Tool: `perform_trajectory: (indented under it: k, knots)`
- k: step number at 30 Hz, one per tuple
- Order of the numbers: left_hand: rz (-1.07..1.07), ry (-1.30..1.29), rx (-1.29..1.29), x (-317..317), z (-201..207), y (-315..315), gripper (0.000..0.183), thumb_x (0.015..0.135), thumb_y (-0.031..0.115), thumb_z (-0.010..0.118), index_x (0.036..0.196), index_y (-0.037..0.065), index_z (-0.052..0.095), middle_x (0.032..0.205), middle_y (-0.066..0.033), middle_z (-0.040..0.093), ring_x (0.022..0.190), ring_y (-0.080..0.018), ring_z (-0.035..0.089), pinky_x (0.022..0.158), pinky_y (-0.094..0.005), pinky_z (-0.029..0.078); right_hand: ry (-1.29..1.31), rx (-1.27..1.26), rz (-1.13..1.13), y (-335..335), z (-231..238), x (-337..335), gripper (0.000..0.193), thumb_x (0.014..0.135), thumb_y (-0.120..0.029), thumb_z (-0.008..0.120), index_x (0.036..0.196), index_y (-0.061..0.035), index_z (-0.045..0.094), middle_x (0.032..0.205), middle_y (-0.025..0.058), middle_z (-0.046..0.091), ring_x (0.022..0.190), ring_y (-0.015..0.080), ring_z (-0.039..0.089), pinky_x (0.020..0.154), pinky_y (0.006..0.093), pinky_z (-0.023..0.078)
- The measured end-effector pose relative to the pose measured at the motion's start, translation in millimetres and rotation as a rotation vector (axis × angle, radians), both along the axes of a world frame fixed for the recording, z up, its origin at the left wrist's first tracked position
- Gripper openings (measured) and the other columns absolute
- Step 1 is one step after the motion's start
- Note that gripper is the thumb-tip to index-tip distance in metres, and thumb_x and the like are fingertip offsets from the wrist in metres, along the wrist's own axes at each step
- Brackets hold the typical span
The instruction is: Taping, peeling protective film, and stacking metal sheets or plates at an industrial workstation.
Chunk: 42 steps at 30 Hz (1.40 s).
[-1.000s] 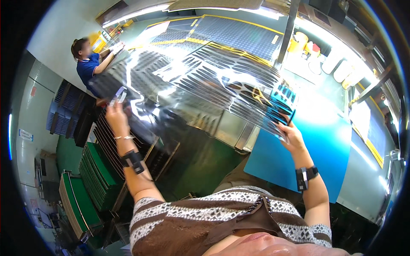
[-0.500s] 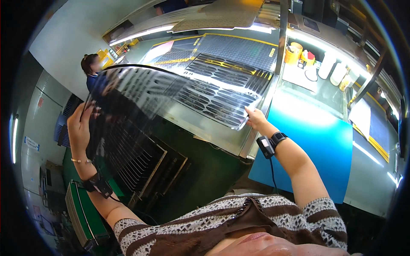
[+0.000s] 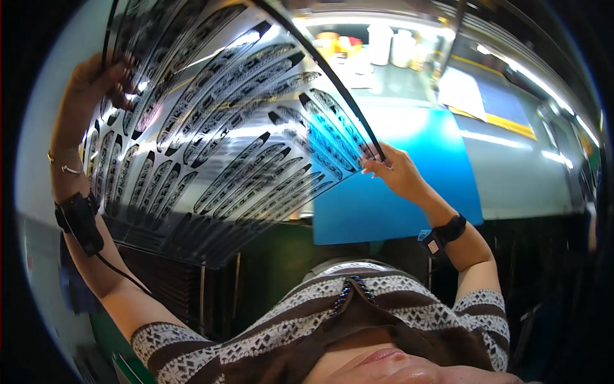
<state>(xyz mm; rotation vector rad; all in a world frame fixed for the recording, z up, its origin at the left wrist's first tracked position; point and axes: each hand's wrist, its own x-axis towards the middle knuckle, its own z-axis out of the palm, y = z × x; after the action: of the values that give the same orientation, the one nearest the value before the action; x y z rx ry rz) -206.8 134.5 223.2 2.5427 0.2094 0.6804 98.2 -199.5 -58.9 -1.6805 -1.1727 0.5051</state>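
A large clear sheet (image 3: 220,137) printed with rows of black elongated patterns is held up in front of me, bowed and tilted, with a dark edge along its right side. My left hand (image 3: 96,80) is closed around its left edge, high at the upper left; some fingers show through the film. My right hand (image 3: 396,169) pinches the right edge near the lower corner, thumb and fingers pressed together. Through the sheet I see part of a blue panel (image 3: 409,185), which lies on the worktable behind my right hand.
White bottles (image 3: 380,45) and orange containers (image 3: 327,43) stand at the back under a bright lamp. A white paper (image 3: 462,93) lies at the right beside a yellow-edged dark mat (image 3: 505,112). Dark racks sit below the sheet, at the lower left.
The sheet has risen and swung nearer, now filling the upper left. My left hand went up; my right hand moved slightly up and right, over the blue panel. The view has turned right.
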Motion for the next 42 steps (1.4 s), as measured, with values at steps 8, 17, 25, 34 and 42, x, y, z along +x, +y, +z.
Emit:
perform_trajectory:
  k: [8, 17, 25, 34, 42]
  knots:
    - [-0.198, -0.173, 0.585, 195.9, 24.9, -129.7, 0.036, 0.095, 0.019, 0.062, 0.127, 0.006, 0.058, 0.107, -0.0082, 0.067, 0.095, -0.0162, 0.064, 0.086, -0.0272, 0.052, 0.648, 0.49, -0.354, -140.4, -69.7, 22.8, 0.026, 0.102, -0.023, 0.049, 0.1, 0.0, 0.059, 0.073, 0.0058, 0.059, 0.05, 0.0122, 0.059, 0.045, 0.0237, 0.047]
    - [0.557, -0.023, 0.365, 5.4, -207.5, -61.3, 0.025, 0.095, 0.022, 0.063, 0.108, 0.002, 0.062, 0.094, -0.0086, 0.067, 0.087, -0.0181, 0.062, 0.08, -0.0295, 0.048, 0.772, 0.271, -0.549, -199.0, -185.3, 67.9, 0.014, 0.101, -0.019, 0.051, 0.096, -0.0072, 0.056, 0.068, 0.0021, 0.057, 0.044, 0.0058, 0.048, 0.039, 0.0199, 0.037]
    - [0.693, 0.133, -1.483, -60.5, -409.8, -171.7, 0.067, 0.095, 0.062, 0.044, 0.128, 0.004, 0.047, 0.113, -0.0124, 0.058, 0.095, -0.0236, 0.062, 0.08, -0.0409, 0.053, 0.461, 0.075, -0.68, -197.9, -189.7, 72.3, 0.012, 0.095, -0.01, 0.059, 0.099, -0.001, 0.066, 0.068, -0.0028, 0.055, 0.053, 0.0035, 0.044, 0.05, 0.0204, 0.038]
    - [0.63, 0.177, -1.378, -8.3, -403.4, -170.3, 0.013, 0.096, 0.021, 0.062, 0.102, 0.012, 0.057, 0.078, 0.0008, 0.063, 0.06, -0.0164, 0.068, 0.04, -0.0244, 0.043, 0.367, 0.007, -0.745, -196.2, -174.1, 67.8, 0.021, 0.095, -0.007, 0.057, 0.113, 0.0006, 0.065, 0.073, -0.0024, 0.057, 0.057, 0.0028, 0.05, 0.051, 0.0182, 0.042]
    - [0.636, 0.155, -1.043, 2.2, -394.5, -124.7, 0.019, 0.096, 0.024, 0.063, 0.105, 0.007, 0.06, 0.075, 0.0007, 0.063, 0.052, -0.0123, 0.064, 0.041, -0.0208, 0.043, 0.493, -0.04, -0.694, -194.0, -171.8, 41.3, 0.028, 0.094, -0.005, 0.057, 0.121, 0.0, 0.064, 0.08, -0.0007, 0.06, 0.06, 0.0047, 0.054, 0.054, 0.0195, 0.046]
